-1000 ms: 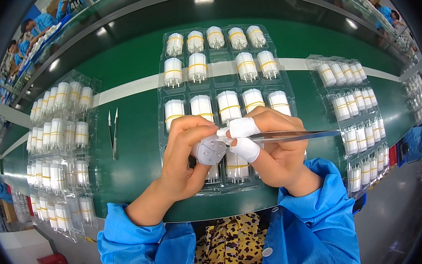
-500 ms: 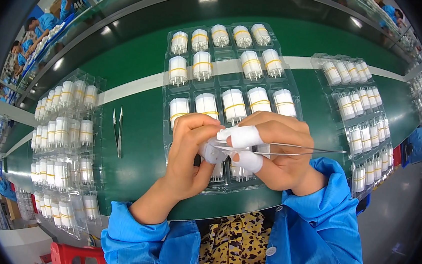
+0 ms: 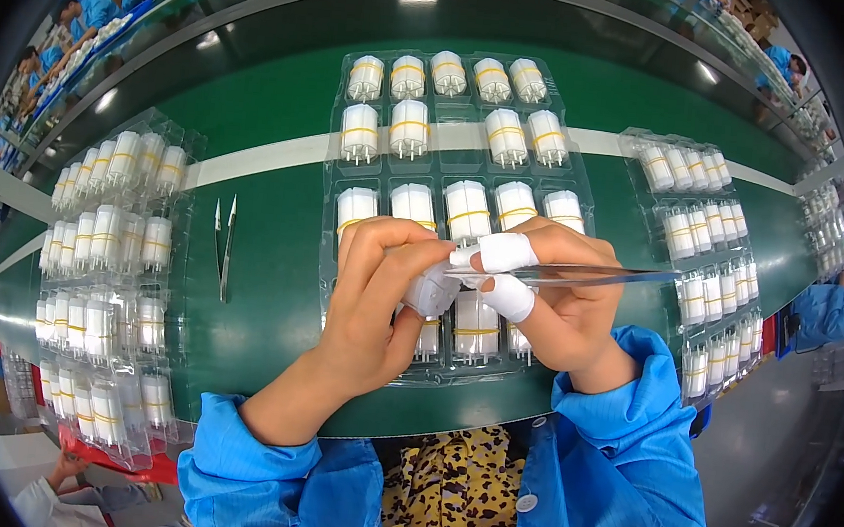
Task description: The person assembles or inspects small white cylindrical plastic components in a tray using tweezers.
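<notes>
My left hand (image 3: 369, 299) pinches a whitish cylindrical part (image 3: 429, 294) between thumb and fingers, its round end turned toward my right hand. A pair of metal tweezers (image 3: 591, 276) is gripped in my right hand (image 3: 569, 302), whose thumb and finger are wrapped in white tape. The tweezer tips meet the part's end; exactly what they touch is too small to tell. Beneath both hands lies a clear plastic tray (image 3: 452, 118) with rows of white cylinders, each with a yellow band and many showing metal pins. My hands hide some of its front rows.
A second pair of tweezers (image 3: 225, 256) lies on the green table (image 3: 264, 350), left of the tray. Stacked trays of banded cylinders (image 3: 108, 236) stand at the left, and another filled tray (image 3: 681, 226) at the right. A person's hand (image 3: 69, 466) is by a red stool (image 3: 114, 459), lower left.
The view has shifted slightly. The tweezers in my right hand have turned, showing their broad side, and the part is tilted a little. A person has come into view at the lower left.
</notes>
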Available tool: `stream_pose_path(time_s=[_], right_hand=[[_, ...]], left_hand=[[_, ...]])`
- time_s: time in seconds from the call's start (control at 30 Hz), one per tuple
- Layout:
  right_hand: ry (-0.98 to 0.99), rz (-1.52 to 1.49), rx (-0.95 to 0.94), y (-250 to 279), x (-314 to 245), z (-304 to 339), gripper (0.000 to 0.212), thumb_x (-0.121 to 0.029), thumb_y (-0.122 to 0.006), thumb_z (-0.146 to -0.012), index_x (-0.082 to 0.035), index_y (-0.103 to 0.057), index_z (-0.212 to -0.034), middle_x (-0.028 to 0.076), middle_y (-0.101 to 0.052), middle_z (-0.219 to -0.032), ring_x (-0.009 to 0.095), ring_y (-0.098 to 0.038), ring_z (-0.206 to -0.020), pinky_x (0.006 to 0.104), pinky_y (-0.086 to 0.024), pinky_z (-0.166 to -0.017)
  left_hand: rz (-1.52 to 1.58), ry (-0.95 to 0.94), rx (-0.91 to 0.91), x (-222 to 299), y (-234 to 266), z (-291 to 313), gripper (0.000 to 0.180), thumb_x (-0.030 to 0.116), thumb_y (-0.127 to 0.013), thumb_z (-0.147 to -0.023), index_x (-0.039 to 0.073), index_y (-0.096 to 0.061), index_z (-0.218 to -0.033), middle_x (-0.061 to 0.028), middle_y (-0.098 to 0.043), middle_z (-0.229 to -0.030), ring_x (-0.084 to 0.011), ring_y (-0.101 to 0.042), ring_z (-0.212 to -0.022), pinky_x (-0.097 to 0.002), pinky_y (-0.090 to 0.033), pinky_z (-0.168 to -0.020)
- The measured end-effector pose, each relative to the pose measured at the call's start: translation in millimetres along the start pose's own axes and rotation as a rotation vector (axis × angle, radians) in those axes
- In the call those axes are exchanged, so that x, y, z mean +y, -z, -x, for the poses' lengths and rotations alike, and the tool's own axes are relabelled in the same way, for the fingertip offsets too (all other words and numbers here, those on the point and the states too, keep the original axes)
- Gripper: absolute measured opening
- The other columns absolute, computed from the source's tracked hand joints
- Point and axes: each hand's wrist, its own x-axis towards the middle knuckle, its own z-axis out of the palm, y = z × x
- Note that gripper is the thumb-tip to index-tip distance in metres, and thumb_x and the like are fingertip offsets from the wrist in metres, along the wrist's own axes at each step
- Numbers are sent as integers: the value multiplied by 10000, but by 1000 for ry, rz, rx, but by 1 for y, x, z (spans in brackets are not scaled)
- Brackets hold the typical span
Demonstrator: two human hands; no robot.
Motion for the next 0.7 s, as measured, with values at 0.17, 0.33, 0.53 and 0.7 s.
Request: stream_pose_path(time_s=[0.17, 0.33, 0.53, 0.7], right_hand=[[-21, -32, 20, -1, 2, 1, 159, -20, -692, -819, 23, -662, -970, 129, -693, -905, 176, -677, -824, 278, -525, -713], [-68, -111, 35, -4, 2, 2, 158, -13, -685, -830, 27, -656, -981, 127, -694, -937, 175, -674, -871, 282, -526, -759], [-134, -155, 31, -1, 4, 2, 172, -10, -682, -833, 29, -658, -998, 132, -695, -945, 179, -669, -901, 288, -521, -782], [22, -31, 16, 2, 4, 1, 182, -1, -696, -811, 16, -671, -990, 145, -698, -897, 199, -681, -820, 290, -525, -707]], left_hand=[[-36, -14, -8, -2, 0, 0, 594, -145, -563, -556, 38, -592, -1119, -123, -529, -1076, -320, -491, -989, -395, -391, -862], [-88, -32, -11, -3, 0, 1, 605, -142, -560, -555, 48, -594, -1129, -120, -530, -1080, -321, -493, -993, -401, -381, -872], [-79, -27, -35, -5, -1, 2, 589, -133, -576, -579, 48, -592, -1139, -127, -527, -1098, -321, -498, -1004, -393, -384, -875], [162, 122, -75, 0, 0, 4, 540, -129, -609, -660, 33, -575, -1174, -143, -520, -1120, -314, -512, -1015, -363, -426, -858]])
